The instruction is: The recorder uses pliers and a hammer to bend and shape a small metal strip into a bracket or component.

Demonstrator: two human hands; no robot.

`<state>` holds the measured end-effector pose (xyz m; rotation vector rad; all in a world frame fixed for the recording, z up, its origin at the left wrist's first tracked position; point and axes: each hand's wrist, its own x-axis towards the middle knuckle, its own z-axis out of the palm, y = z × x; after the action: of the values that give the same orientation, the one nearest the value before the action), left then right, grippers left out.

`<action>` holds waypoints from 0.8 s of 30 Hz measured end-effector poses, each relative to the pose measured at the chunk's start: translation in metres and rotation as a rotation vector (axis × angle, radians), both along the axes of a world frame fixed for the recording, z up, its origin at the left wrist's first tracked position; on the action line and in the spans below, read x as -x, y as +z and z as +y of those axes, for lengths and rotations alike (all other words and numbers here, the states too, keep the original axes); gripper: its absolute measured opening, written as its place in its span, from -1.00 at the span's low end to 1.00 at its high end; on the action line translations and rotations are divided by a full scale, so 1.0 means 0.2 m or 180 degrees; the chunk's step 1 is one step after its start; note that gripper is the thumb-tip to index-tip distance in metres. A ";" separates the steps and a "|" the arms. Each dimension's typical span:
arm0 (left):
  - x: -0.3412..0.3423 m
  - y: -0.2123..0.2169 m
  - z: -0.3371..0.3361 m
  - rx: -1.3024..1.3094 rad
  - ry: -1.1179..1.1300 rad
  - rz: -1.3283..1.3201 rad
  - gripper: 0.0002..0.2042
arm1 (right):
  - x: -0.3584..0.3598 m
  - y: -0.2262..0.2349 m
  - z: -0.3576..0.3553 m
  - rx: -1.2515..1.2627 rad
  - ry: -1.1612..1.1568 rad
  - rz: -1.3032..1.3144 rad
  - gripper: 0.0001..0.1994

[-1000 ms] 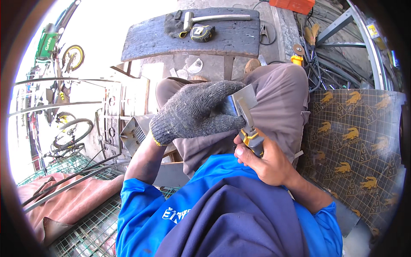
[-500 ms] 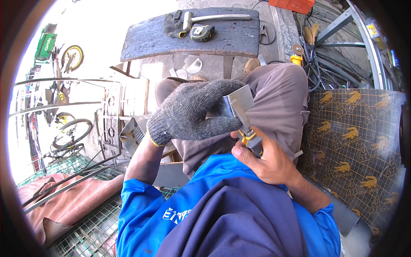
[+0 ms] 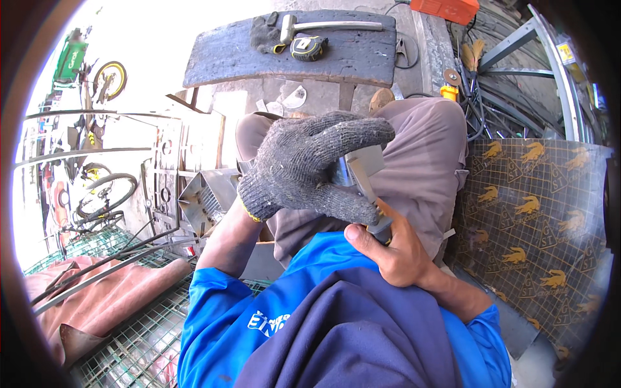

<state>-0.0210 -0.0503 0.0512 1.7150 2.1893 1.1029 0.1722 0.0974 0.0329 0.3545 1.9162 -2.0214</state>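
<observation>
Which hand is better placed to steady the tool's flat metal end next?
Probably the left hand: it is gloved, and its fingers sit close beside the flat metal end. The right hand is bare and seems occupied gripping the tool's handle.

Low dark plank bench far centre, surface scuffed, on grey concrete floor. Daylight from the left, far-left ground blown out to white. Bicycle out on that side, green box farther off. Thin dark rails cross in front of the bicycle. Near left: green wire mesh with a pinkish-brown sheet draped over it. Right: dark panel with yellow grid and animal prints. Far right: angled grey metal frame, loose bars on the ground behind, orange-red case beyond the bench.
</observation>
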 end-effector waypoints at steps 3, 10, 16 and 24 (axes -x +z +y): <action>0.00 -0.03 -0.01 -0.0300 -0.0082 -0.0158 -0.10 | 0.00 0.02 -0.02 0.0055 0.0046 0.0069 -0.56; 0.02 0.05 -0.02 0.0099 -0.0057 -0.0290 -0.13 | 0.02 0.04 -0.09 0.0577 -0.0127 0.0100 -0.76; 0.02 -0.02 -0.02 -0.0334 0.0008 -0.0416 -0.20 | 0.02 0.08 -0.10 0.0948 -0.0049 -0.0217 -0.79; 0.03 -0.02 -0.02 -0.0614 0.0060 -0.0355 -0.20 | 0.03 0.12 -0.12 0.1672 -0.0042 -0.0238 -0.88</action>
<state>-0.0267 -0.0541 0.0464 1.6620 2.0962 1.4198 0.1660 0.0726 0.0564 0.2988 1.2719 -2.3771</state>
